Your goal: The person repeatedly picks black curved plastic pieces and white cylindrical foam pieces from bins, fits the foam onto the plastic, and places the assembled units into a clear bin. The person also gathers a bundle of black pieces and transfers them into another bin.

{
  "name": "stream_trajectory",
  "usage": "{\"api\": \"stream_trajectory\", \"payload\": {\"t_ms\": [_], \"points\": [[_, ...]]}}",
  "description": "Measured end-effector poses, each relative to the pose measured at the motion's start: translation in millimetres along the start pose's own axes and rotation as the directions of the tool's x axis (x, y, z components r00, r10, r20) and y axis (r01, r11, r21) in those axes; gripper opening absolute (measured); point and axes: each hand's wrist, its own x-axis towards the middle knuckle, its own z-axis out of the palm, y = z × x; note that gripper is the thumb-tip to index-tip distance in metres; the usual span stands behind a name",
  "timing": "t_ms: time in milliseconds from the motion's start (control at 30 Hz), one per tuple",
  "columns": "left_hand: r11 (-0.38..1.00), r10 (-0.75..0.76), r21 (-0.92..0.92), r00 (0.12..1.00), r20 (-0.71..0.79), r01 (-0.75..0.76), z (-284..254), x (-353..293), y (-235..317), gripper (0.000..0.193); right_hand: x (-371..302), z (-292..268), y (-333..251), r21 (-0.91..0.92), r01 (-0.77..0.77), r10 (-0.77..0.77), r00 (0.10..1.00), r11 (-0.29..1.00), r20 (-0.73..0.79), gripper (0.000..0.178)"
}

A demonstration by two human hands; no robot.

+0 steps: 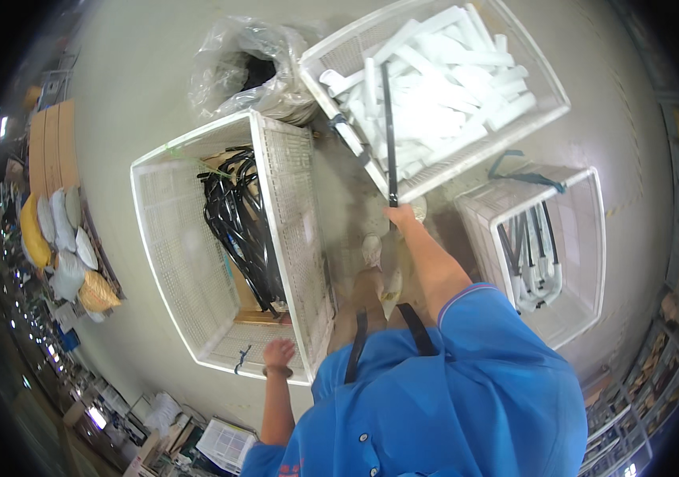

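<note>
My right hand [403,215] is closed round the lower end of a long black tube [389,131]. The tube reaches away from me, across the near corner of a white crate [442,184] heaped with white foam tubes [442,87]. My left hand [280,351] is open with nothing in it, over the near rim of another white crate [166,262] on the left. A bundle of glossy black tubes [236,215] lies inside that left crate. Whether the left hand touches the rim, I cannot tell.
To the right stands a smaller white crate [582,262] with bent black-and-white tubes [531,266]. A clear plastic bag [224,67] with something dark inside sits behind the left crate. Several filled sacks [69,246] and brown cardboard [53,151] lie at the far left.
</note>
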Motion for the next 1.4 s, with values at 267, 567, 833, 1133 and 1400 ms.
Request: {"api": "stream_trajectory", "payload": {"t_ms": [267, 567, 833, 1133, 1400], "points": [[0.957, 0.001, 0.28, 0.968, 0.252, -0.073, 71.8, -19.2, -54.3, 0.025, -50.7, -38.7, 5.0, 0.557, 0.289, -0.148, 0.947, 0.779, -0.284, 0.019], [-0.311, 0.455, 0.097, -0.059, 0.889, -0.945, 294.3, -195.5, 125.0, 0.05, -384.9, -283.8, -24.5, -0.518, 0.59, -0.78, 0.394, 0.62, -0.485, 0.028], [-0.209, -0.314, -0.873, -0.816, 0.486, -0.44, 357.6, -443.2, -14.0, 0.04, -612.7, -242.5, 106.0, -0.638, 0.51, -0.817, 0.332, 0.577, -0.472, 0.033], [-0.159, -0.586, -0.866, -0.661, 0.469, -0.473, 365.3, -426.6, -149.1, 0.036, -580.0, -199.3, 245.3, -0.357, 0.594, -0.565, 0.206, 0.721, -0.798, 0.051], [-0.773, 0.248, -0.45, -0.866, 0.435, -0.447, 358.2, -437.0, -147.2, 0.023, -434.8, -140.6, 547.9, 0.748, 0.434, 0.171, 0.798, 0.502, -0.578, 0.046]]}}
